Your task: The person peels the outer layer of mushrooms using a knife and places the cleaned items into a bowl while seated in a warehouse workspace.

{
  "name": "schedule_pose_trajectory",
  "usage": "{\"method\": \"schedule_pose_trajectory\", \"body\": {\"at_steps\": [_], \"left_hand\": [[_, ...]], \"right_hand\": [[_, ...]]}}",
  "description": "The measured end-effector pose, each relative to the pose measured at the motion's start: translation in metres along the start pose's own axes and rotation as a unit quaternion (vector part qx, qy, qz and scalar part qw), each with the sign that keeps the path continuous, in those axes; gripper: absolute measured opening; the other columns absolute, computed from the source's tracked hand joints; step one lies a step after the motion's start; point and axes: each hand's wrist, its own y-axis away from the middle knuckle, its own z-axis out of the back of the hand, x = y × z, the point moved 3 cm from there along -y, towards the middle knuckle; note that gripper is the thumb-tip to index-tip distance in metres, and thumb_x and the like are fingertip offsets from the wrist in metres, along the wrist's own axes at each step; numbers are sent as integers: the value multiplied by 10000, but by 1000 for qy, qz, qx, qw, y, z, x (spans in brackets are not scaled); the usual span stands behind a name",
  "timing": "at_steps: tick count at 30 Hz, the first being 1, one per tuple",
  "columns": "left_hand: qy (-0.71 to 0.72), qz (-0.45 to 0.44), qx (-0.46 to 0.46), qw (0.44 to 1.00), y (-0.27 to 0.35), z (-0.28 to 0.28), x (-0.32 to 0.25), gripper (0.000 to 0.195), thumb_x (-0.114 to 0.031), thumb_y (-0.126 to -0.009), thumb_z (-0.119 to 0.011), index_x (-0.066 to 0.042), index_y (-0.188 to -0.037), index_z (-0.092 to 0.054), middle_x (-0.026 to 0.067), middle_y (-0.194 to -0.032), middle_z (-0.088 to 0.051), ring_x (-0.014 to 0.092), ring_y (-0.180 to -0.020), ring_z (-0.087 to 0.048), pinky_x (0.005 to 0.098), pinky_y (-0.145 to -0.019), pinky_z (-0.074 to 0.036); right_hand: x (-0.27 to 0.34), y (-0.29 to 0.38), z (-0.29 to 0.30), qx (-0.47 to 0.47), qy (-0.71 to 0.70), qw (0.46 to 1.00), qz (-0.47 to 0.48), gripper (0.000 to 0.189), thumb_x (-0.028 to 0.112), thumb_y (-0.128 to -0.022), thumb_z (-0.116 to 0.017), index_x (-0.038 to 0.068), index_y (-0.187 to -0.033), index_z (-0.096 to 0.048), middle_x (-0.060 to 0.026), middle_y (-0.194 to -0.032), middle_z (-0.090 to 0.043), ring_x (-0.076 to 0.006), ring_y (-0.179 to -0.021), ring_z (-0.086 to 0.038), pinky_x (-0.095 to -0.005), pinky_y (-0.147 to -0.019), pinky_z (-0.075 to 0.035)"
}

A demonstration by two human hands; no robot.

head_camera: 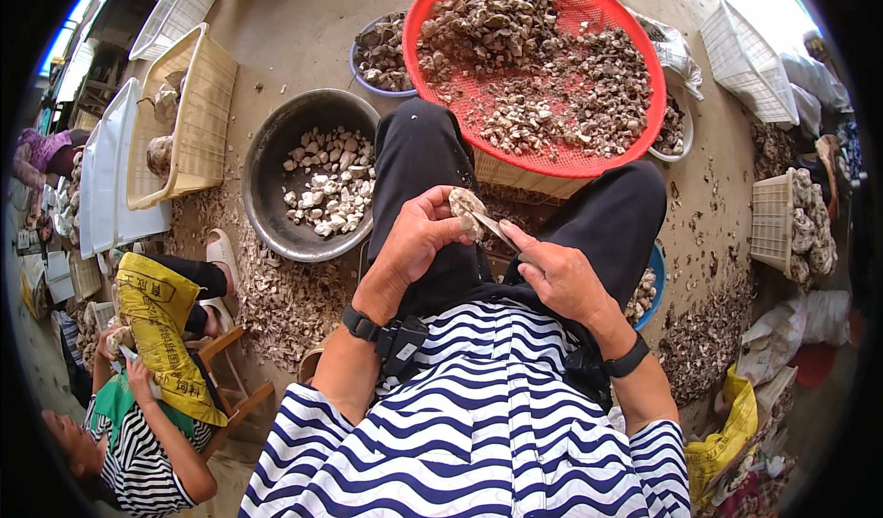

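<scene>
Between my knees, my left hand pinches a pale, lumpy piece, perhaps a root or tuber, by its lower edge. A knife is in my right hand, its blade touching the piece's right side. My right thumb lies near the back of the blade. Beyond my knees, a red mesh basket holds many brown and pale chunks. Left of my leg stands a dark metal basin with whitish pieces inside.
A co-worker sits at lower left, also with a knife. Peelings cover the floor on both sides. Cream plastic crates stand left, another crate right. A blue basin sits beside my right thigh; a purple-rimmed basin stands ahead.
</scene>
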Motion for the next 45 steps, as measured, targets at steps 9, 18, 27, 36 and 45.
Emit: {"method": "schedule_pose_trajectory", "body": {"at_steps": [9,18,27,36,45], "left_hand": [[-24,19,-7,999,-9,0,7,372,-1,-792,-675,22,-1144,-557,93,-988,-655,161,-854,-632,278,-742,-517],[-32,-2,6,999,-12,7,3,484,34,-790,-660,12,-1247,-501,96,-1020,-645,169,-882,-635,284,-756,-521],[-40,3,11,999,-18,4,4,451,13,-797,-659,28,-1222,-509,111,-1031,-649,178,-874,-643,289,-755,-526],[-46,32,4,998,-17,0,9,450,23,-773,-673,34,-1198,-525,100,-993,-655,159,-826,-641,277,-731,-519],[-59,-2,-4,998,-24,2,9,465,22,-786,-665,32,-1225,-513,90,-1028,-647,153,-874,-629,275,-762,-517]], "right_hand": [[-12,-11,-3,-51,69,996,19,652,112,-812,-627,200,-1418,-403,-128,-730,-592,-334,-659,-604,-437,-600,-495],[-22,7,3,35,-99,994,-1,625,49,-803,-598,149,-1399,-438,-148,-779,-618,-328,-719,-611,-392,-676,-488],[-13,-7,-4,6,6,1000,-18,633,14,-799,-588,112,-1404,-427,-182,-886,-642,-323,-768,-624,-377,-720,-499],[-13,-25,-9,-20,75,996,-34,621,133,-835,-594,197,-1418,-389,-164,-772,-621,-369,-680,-615,-461,-621,-499],[-23,7,11,40,-26,999,-4,644,19,-792,-593,106,-1409,-427,-129,-763,-606,-286,-706,-608,-362,-674,-487]]}}
